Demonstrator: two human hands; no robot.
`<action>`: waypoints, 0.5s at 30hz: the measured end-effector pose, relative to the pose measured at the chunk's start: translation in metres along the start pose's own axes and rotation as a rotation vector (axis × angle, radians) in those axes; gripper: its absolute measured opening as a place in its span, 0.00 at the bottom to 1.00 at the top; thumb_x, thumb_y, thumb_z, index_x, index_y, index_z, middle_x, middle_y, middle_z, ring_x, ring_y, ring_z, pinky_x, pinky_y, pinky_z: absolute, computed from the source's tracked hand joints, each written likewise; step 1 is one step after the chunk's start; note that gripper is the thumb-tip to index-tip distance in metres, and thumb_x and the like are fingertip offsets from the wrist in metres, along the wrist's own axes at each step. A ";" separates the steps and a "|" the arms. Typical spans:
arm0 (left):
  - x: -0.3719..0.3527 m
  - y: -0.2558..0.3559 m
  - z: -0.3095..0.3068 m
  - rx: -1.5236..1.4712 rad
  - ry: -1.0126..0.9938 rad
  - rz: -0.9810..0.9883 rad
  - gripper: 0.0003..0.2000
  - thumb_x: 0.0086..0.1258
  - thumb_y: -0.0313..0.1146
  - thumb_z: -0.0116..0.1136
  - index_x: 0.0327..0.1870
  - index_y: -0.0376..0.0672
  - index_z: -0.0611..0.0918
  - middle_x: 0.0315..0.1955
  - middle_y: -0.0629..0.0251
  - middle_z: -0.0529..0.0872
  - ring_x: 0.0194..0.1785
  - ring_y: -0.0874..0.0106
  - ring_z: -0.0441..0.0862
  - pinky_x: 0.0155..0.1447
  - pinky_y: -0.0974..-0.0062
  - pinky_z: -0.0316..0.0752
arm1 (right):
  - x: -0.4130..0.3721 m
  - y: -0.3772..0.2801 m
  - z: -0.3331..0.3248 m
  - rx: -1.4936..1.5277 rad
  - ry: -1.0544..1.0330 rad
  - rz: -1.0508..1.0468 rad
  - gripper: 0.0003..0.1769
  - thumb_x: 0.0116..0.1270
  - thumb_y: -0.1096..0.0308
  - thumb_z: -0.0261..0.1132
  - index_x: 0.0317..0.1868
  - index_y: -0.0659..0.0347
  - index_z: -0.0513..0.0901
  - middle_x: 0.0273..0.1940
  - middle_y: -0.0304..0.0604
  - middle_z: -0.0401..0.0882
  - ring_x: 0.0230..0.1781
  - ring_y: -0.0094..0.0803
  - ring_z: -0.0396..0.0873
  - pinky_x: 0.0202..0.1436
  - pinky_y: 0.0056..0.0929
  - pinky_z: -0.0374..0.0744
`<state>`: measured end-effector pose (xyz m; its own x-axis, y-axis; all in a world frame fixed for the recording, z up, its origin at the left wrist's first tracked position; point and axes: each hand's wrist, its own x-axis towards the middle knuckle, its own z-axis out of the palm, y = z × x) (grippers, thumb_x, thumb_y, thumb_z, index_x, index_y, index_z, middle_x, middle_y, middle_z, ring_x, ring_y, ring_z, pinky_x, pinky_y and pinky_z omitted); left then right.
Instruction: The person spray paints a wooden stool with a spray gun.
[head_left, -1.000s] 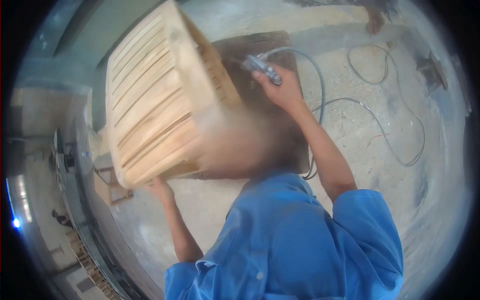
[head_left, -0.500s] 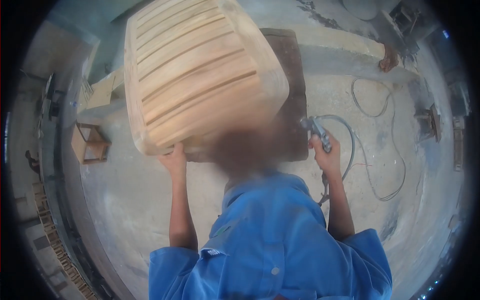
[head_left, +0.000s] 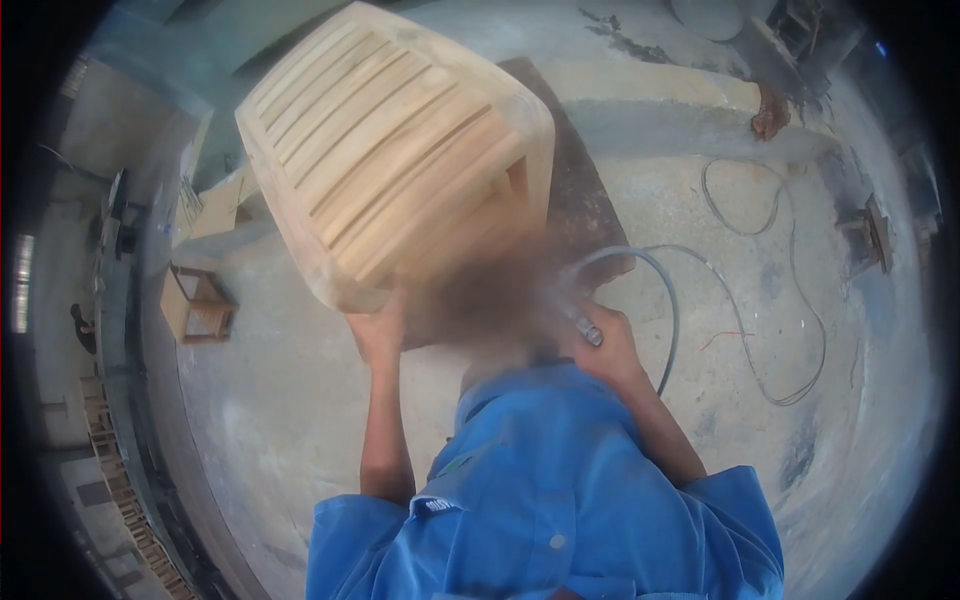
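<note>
A light wooden slatted panel with rounded corners (head_left: 370, 150) lies tilted over a dark brown board (head_left: 585, 200). My left hand (head_left: 380, 330) grips the panel's near left corner, its fingers partly hidden under the edge. My right hand (head_left: 607, 345) is closed round a metal spray-gun-like tool (head_left: 588, 329) with a grey hose, just right of the panel's near edge. A brown blur hides the area between the hands, with part of the tool and of the panel's near end.
A small wooden stool-like frame (head_left: 200, 304) stands on the floor at the left. A grey hose (head_left: 672, 300) loops at the right, with a thin cable (head_left: 800, 280) beyond. A low concrete ledge (head_left: 660, 95) runs behind. Many wooden pieces line the far left.
The panel and the dark board have turned anticlockwise in view. My right hand has moved left with the tool, closer to the panel. My left hand stays at the panel's corner.
</note>
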<state>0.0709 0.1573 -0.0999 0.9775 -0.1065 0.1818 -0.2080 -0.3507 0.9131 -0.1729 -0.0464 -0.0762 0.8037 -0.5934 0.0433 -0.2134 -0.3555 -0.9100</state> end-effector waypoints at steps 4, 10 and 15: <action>-0.008 -0.001 0.005 0.011 -0.097 0.077 0.44 0.50 0.38 0.80 0.68 0.28 0.70 0.63 0.45 0.76 0.67 0.56 0.74 0.72 0.63 0.65 | 0.013 -0.005 -0.014 -0.010 0.060 0.055 0.25 0.63 0.59 0.73 0.57 0.62 0.83 0.37 0.57 0.86 0.36 0.49 0.87 0.41 0.38 0.83; -0.030 0.025 0.022 -0.041 -0.145 0.034 0.39 0.47 0.38 0.84 0.58 0.24 0.77 0.54 0.47 0.84 0.56 0.58 0.81 0.64 0.62 0.74 | 0.039 -0.025 -0.062 0.065 0.185 -0.032 0.24 0.66 0.60 0.71 0.59 0.62 0.83 0.37 0.51 0.88 0.37 0.36 0.88 0.44 0.31 0.82; -0.036 0.020 0.039 -0.100 -0.236 -0.035 0.35 0.53 0.30 0.79 0.61 0.23 0.75 0.55 0.47 0.83 0.55 0.60 0.81 0.63 0.65 0.74 | 0.121 -0.044 -0.151 0.048 0.440 -0.207 0.23 0.67 0.63 0.70 0.59 0.63 0.83 0.38 0.47 0.89 0.35 0.24 0.83 0.43 0.26 0.80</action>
<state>0.0300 0.1182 -0.1021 0.9468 -0.3142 0.0704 -0.1589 -0.2658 0.9508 -0.1499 -0.2118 0.0311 0.5135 -0.7662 0.3862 -0.0399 -0.4709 -0.8813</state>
